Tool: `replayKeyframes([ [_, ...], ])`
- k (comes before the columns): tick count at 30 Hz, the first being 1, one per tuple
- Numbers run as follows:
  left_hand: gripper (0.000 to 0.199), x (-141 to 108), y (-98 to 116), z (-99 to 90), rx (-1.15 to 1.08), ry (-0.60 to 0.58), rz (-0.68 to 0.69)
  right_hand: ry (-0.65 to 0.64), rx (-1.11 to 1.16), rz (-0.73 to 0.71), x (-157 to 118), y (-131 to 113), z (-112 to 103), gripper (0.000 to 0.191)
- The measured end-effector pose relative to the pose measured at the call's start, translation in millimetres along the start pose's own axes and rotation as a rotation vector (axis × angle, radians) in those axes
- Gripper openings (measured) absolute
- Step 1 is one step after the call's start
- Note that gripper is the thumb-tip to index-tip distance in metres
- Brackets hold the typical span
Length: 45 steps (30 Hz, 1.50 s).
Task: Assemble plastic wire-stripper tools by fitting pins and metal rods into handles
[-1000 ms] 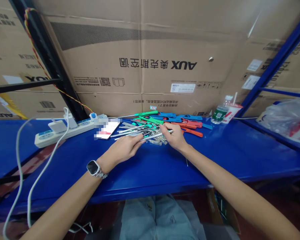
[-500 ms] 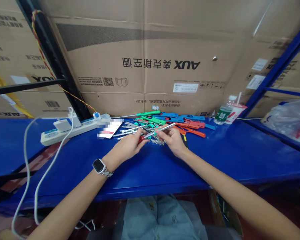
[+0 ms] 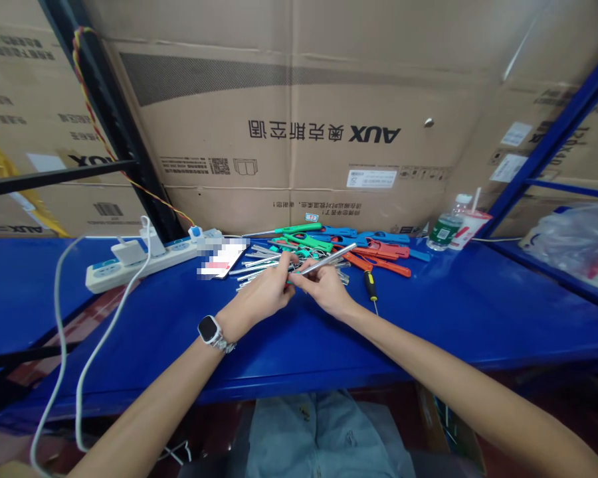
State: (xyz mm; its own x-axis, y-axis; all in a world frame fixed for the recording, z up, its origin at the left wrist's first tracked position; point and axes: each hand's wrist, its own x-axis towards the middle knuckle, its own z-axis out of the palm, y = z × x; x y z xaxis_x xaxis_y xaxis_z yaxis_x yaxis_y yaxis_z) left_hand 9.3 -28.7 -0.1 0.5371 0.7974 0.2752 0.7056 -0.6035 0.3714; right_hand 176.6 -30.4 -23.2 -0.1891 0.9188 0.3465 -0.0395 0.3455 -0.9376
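My left hand (image 3: 274,284), with a watch (image 3: 210,330) on its wrist, is closed around a red part, mostly hidden by the fingers. My right hand (image 3: 326,287) pinches a slim metal tube (image 3: 336,256) that points up to the right. Its lower end meets the fingertips of my left hand, where a bit of teal shows. Just behind lies a pile of similar metal tubes (image 3: 253,263) with small teal parts. Beyond are green lighter-shaped handles (image 3: 299,228), blue handles (image 3: 386,237) and red-orange handles (image 3: 391,266). A yellow-and-black screwdriver (image 3: 371,287) lies right of my right hand.
A white power strip (image 3: 139,265) with plugs and hanging cables stands on the blue table (image 3: 428,325) at left, beside a phone-like flat object (image 3: 232,255). A water bottle (image 3: 446,226) and a cup with straw (image 3: 471,227) stand at right. A large cardboard box (image 3: 299,79) rises behind.
Both hands have come closer together and slightly nearer to me. The red part has become mostly hidden in my left hand, and the screwdriver shows fully.
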Motion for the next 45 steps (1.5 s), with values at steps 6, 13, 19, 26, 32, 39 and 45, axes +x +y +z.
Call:
replayKeyframes([
  [6,0.04,4.2,1.6,2.7,-0.162,0.08,0.081,-0.015,0.038,0.008,2.8,-11.3,1.9,0.044],
  [13,0.043,-4.6,-2.2,-6.3,-0.113,0.106,0.141,0.138,0.088,-0.035,0.2,-16.4,-6.9,0.043],
  [19,0.026,-9.5,-11.0,-8.6,0.0,0.023,0.091,0.29,0.12,-0.024,2.8,-16.6,-20.6,0.05],
  [26,0.026,-10.1,-6.0,1.3,-0.182,0.002,0.092,0.419,0.0,-0.144,4.8,-17.2,-17.4,0.049],
  [32,0.028,-9.1,0.3,8.6,-0.322,0.022,0.075,0.474,-0.081,-0.234,8.1,-21.8,-5.8,0.043],
  [39,0.034,-9.5,2.1,12.2,-0.767,-0.095,-0.085,0.404,-0.112,-0.189,18.1,-21.1,4.2,0.055],
  [45,0.053,-12.3,2.8,8.2,-1.181,-0.511,-0.187,0.234,-0.189,-0.195,32.3,-28.9,-17.6,0.064],
])
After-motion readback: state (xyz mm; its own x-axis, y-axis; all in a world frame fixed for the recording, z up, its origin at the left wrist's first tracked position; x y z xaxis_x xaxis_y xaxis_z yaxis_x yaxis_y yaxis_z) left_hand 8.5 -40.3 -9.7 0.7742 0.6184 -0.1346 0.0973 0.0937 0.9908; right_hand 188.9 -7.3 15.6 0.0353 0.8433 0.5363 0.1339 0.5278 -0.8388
